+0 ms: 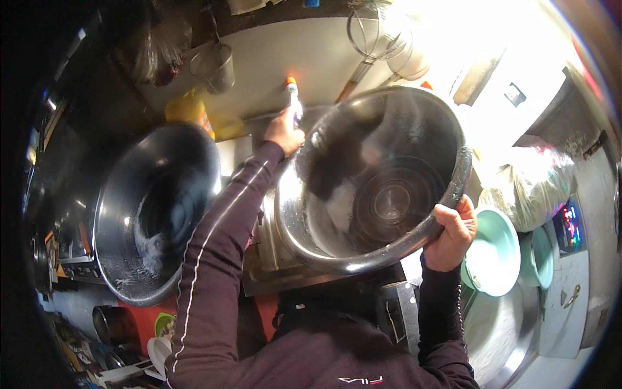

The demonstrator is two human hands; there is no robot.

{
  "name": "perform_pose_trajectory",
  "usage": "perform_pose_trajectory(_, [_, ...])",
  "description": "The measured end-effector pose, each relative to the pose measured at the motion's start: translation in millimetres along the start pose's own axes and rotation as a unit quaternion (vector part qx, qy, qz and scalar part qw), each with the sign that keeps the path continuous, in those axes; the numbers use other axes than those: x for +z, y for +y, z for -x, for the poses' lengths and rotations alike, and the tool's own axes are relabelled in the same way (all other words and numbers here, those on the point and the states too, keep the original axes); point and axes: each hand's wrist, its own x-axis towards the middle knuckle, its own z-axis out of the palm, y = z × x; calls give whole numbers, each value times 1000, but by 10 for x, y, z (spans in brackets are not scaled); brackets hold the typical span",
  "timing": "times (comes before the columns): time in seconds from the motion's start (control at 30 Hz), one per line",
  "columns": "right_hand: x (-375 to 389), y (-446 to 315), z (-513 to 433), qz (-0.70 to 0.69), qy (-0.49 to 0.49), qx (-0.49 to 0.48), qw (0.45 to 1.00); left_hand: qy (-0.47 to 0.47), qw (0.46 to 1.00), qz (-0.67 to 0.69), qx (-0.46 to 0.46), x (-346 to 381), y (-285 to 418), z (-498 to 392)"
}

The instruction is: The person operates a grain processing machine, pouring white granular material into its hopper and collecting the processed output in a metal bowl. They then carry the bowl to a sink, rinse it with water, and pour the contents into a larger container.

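My right hand [452,236] grips the rim of a large dark metal basin [393,209] at its lower right edge. The basin is tilted, so its inside with ringed bottom and wet-looking streaks faces me. Beyond the basin's left rim, my left hand [285,132] is closed around a small white bottle with an orange cap [293,97]. A second large dark basin [160,219] is left of my left forearm, and whitish foam clings to its inner wall.
Wire strainers [371,39] and a metal cup [214,68] hang along the back wall. To the right are mint-green bowls [492,253], a filled plastic bag [527,182] and a lit digital display [569,226]. A yellow packet [187,108] stands behind the left basin.
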Motion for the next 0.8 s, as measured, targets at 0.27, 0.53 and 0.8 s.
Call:
perform_pose_trajectory(0.27, [-489, -656, 72, 36, 1, -12, 999, 89, 969, 164, -164, -26, -196, 1232])
perform_pose_trajectory(0.53, [-626, -996, 214, 26, -7, -76, 997, -107, 646, 646, -393, 204, 496, 1949])
perform_pose_trajectory(0.8, [-1333, -1355, 688, -93, 30, -157, 983, -178, 576, 783, -155, -96, 1121, 1016])
